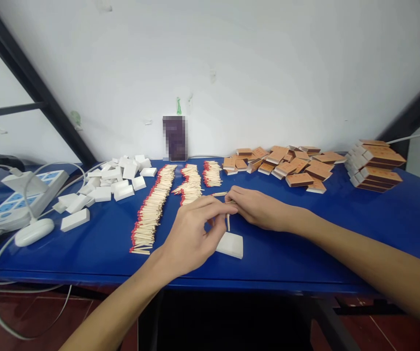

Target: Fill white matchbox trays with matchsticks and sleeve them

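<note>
My left hand [195, 236] is closed in a pinch, its fingertips meeting those of my right hand [256, 207]. A few matchsticks [228, 223] show at the fingertips, one pointing down; the fingers hide the rest. The right hand's fingers are curled together around the same spot. Just below the hands lies a white matchbox tray [231, 244], partly behind my left hand. Left of the hands, red-tipped matches lie in a long row [153, 209], with a middle row [191, 183] partly covered by my left hand and a short row [212, 174] farther back.
White trays [120, 175] are heaped at the back left. Orange matchbox sleeves [286, 163] lie scattered at the back right, beside stacked matchboxes [376, 163]. A power strip [23, 200] and white cables occupy the left end of the blue table [286, 263]. A pixelated dark object [175, 139] stands against the wall.
</note>
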The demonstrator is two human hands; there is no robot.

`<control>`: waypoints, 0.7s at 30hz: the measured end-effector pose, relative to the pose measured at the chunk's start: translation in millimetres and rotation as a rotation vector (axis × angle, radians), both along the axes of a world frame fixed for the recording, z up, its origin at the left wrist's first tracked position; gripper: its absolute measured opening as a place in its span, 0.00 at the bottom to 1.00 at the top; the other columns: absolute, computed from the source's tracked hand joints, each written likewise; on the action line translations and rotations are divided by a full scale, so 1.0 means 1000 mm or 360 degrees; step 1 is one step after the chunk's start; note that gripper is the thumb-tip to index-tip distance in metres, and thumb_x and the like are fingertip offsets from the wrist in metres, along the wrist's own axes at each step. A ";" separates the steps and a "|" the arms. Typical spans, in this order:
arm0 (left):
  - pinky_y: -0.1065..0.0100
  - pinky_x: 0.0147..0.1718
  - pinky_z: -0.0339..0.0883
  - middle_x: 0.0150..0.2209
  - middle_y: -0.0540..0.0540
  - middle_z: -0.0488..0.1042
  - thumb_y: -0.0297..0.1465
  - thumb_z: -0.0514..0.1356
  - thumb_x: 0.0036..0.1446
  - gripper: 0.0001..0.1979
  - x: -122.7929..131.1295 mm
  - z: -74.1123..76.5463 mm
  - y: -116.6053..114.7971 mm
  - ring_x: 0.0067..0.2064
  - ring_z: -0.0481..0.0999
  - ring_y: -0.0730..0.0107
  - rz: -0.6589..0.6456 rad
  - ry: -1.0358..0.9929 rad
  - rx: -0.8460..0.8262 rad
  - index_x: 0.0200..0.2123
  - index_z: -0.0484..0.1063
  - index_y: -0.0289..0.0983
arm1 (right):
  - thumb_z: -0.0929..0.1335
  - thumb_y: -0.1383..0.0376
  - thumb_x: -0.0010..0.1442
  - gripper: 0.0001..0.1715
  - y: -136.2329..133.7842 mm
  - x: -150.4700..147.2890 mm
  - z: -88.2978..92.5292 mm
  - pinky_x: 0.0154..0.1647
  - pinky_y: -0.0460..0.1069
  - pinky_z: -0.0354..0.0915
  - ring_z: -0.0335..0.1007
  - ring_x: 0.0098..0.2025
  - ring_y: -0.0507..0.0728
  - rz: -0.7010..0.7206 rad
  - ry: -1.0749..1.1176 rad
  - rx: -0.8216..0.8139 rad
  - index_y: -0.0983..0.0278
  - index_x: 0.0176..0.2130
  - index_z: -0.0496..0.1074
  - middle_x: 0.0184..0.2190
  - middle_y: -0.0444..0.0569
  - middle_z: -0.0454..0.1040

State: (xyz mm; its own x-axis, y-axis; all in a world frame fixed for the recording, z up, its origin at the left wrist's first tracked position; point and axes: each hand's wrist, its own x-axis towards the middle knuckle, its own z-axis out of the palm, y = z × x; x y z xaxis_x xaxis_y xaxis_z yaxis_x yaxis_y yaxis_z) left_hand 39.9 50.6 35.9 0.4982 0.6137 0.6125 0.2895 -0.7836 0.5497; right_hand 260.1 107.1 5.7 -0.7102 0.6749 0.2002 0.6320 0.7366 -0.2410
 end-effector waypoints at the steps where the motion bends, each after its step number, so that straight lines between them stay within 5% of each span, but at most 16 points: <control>1: 0.70 0.35 0.68 0.35 0.47 0.78 0.19 0.55 0.60 0.13 0.000 -0.002 0.000 0.35 0.75 0.71 0.0024 0.0006 0.0005 0.40 0.77 0.36 | 0.55 0.65 0.71 0.12 0.000 0.000 -0.001 0.38 0.52 0.62 0.63 0.35 0.57 -0.0012 -0.0006 0.0000 0.63 0.38 0.63 0.37 0.52 0.66; 8: 0.67 0.38 0.69 0.34 0.47 0.76 0.22 0.59 0.62 0.09 -0.002 -0.014 -0.003 0.36 0.74 0.69 0.0066 0.0273 0.0110 0.40 0.78 0.36 | 0.56 0.64 0.71 0.12 0.001 0.000 -0.004 0.39 0.52 0.62 0.64 0.36 0.57 -0.0042 0.0056 -0.0024 0.64 0.40 0.64 0.38 0.52 0.67; 14: 0.58 0.45 0.67 0.43 0.42 0.69 0.26 0.55 0.66 0.10 -0.010 -0.010 -0.012 0.46 0.68 0.59 0.0070 0.0862 0.0318 0.38 0.78 0.37 | 0.54 0.63 0.72 0.14 -0.001 -0.002 0.001 0.39 0.52 0.62 0.63 0.35 0.57 -0.0071 -0.0004 -0.0048 0.64 0.39 0.64 0.37 0.52 0.66; 21: 0.57 0.48 0.66 0.44 0.44 0.69 0.31 0.58 0.65 0.08 -0.007 -0.008 -0.011 0.48 0.68 0.59 0.0074 0.0918 0.0087 0.42 0.78 0.40 | 0.55 0.64 0.71 0.14 -0.001 0.000 0.001 0.39 0.52 0.62 0.63 0.36 0.57 -0.0072 -0.0012 -0.0036 0.64 0.39 0.64 0.37 0.52 0.66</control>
State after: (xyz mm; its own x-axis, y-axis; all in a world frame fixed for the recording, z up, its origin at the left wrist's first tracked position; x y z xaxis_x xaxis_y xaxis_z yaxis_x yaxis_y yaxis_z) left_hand 32.8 39.1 27.8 0.7340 0.6181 0.2813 0.5652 -0.7857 0.2516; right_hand 260.5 105.7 6.7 -0.6802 0.7107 0.1794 0.6664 0.7015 -0.2525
